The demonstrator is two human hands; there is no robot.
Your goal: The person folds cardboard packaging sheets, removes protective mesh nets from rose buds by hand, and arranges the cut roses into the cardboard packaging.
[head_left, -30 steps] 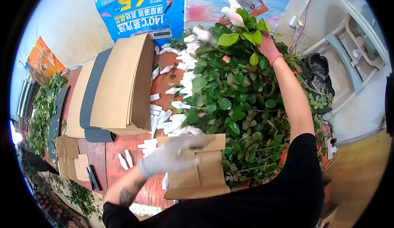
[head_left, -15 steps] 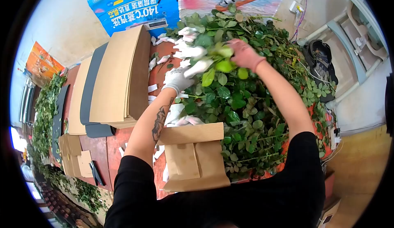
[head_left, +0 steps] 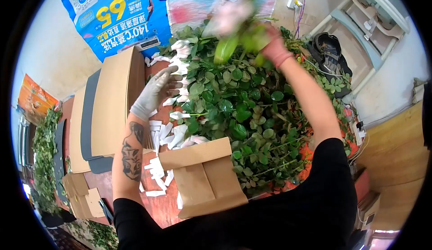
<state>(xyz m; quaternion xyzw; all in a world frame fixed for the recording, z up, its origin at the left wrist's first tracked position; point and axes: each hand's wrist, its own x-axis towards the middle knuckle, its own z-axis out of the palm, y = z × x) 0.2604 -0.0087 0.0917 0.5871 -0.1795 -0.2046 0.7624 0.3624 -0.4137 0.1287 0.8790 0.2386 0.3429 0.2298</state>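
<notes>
My right hand (head_left: 273,47), in a pink glove, is closed around leafy rose stems and blurred by motion. The roses' pale pink-white heads (head_left: 233,18) point left, above the far side of the pile; their number cannot be made out. In a whitish-grey glove, my left hand (head_left: 157,90) is raised with its fingers apart and holds nothing. It is beside a row of rose buds in white sleeves (head_left: 180,68). The large heap of leafy rose stems (head_left: 238,101) lies to the right of those buds. Loose white sleeves (head_left: 155,171) are scattered on the red table (head_left: 168,207).
A folded brown cardboard piece (head_left: 202,182) lies near my body. Tall stacked cardboard sheets (head_left: 112,106) stand on the left, with a dark sheet (head_left: 90,115) among them. On the right are a pale chair (head_left: 373,47) and black shoes (head_left: 328,52). Posters (head_left: 117,16) cover the wall.
My right hand has lifted the roses up and away from my left hand. My left hand has let go and drawn back left, its fingers opening. The view has shifted slightly.
</notes>
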